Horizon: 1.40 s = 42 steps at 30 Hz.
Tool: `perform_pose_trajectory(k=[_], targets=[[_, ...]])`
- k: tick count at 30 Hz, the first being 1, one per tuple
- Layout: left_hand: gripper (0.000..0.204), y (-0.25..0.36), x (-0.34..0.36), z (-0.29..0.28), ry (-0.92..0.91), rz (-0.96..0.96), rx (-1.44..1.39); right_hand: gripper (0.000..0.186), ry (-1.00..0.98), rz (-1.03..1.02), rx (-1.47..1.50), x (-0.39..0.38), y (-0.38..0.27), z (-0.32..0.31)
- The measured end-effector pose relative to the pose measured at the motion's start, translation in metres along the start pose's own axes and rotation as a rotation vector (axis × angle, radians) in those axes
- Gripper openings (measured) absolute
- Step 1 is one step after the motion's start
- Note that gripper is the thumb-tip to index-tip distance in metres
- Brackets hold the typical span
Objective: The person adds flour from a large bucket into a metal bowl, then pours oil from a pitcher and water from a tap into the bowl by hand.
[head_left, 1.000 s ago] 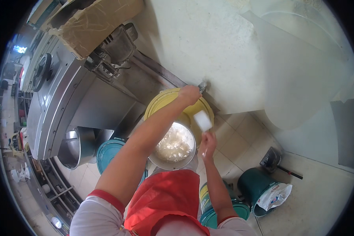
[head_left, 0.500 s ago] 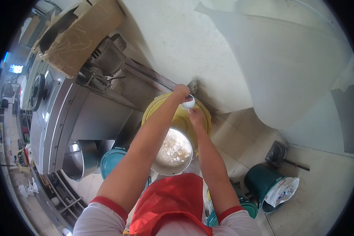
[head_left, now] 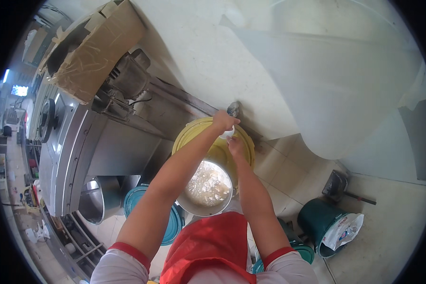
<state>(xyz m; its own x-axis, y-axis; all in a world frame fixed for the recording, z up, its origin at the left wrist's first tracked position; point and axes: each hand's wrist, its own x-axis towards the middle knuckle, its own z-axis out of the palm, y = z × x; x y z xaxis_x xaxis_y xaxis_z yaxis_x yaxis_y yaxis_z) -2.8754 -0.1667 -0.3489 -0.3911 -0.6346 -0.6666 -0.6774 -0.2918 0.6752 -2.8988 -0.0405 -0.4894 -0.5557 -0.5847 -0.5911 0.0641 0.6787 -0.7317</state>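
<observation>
My right hand (head_left: 235, 146) has its fingers closed on the near edge of a small white cup (head_left: 227, 133). Across the cup's far rim lies my left hand (head_left: 224, 122), fingers bent together; anything between them is hidden. Both hands are over a big round yellow tub (head_left: 187, 134). Nearer to me, between my forearms, stands a metal pot (head_left: 192, 207). Inside it is a cloudy liquid (head_left: 206, 187) with pale lumps or foam on top.
Left of the tub stands a steel machine (head_left: 120, 149) with a motor (head_left: 130, 75) and a cardboard box (head_left: 102, 54) above. A turquoise lid (head_left: 137, 199) is beside my left forearm. To the right are a dark green bucket (head_left: 312, 217) with a plastic bag and a dustpan (head_left: 335, 184).
Both hands and the cup have come slightly nearer to me. My left hand now covers more of the cup's rim. The whole view has shifted a little.
</observation>
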Motion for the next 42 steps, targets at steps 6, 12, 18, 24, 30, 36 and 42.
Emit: perform_pose_trajectory(k=[6,12,18,24,30,36,42], targets=[[0.053,-0.010,0.004,-0.018,-0.027,0.131,0.384,0.037,-0.012,-0.005,-0.075,0.008,0.015,0.008],[0.066,-0.019,0.015,-0.020,0.039,0.188,0.452,0.035,0.043,-0.023,-0.142,0.011,0.014,0.008],[0.063,-0.022,0.015,-0.023,-0.013,0.198,0.466,0.033,0.077,-0.069,-0.164,0.004,0.008,0.002],[0.056,-0.021,0.013,-0.022,-0.026,0.130,0.326,0.038,0.093,-0.066,-0.162,0.002,0.012,0.002],[0.055,-0.029,0.023,-0.023,0.003,0.175,0.420,0.038,0.047,-0.020,-0.125,0.003,0.007,0.004],[0.057,-0.034,0.026,-0.026,-0.010,0.208,0.442,0.033,0.082,-0.064,-0.106,0.003,0.015,0.009],[0.061,-0.022,0.017,-0.025,-0.075,0.212,0.451,0.033,0.086,-0.069,-0.140,0.004,0.015,0.006]])
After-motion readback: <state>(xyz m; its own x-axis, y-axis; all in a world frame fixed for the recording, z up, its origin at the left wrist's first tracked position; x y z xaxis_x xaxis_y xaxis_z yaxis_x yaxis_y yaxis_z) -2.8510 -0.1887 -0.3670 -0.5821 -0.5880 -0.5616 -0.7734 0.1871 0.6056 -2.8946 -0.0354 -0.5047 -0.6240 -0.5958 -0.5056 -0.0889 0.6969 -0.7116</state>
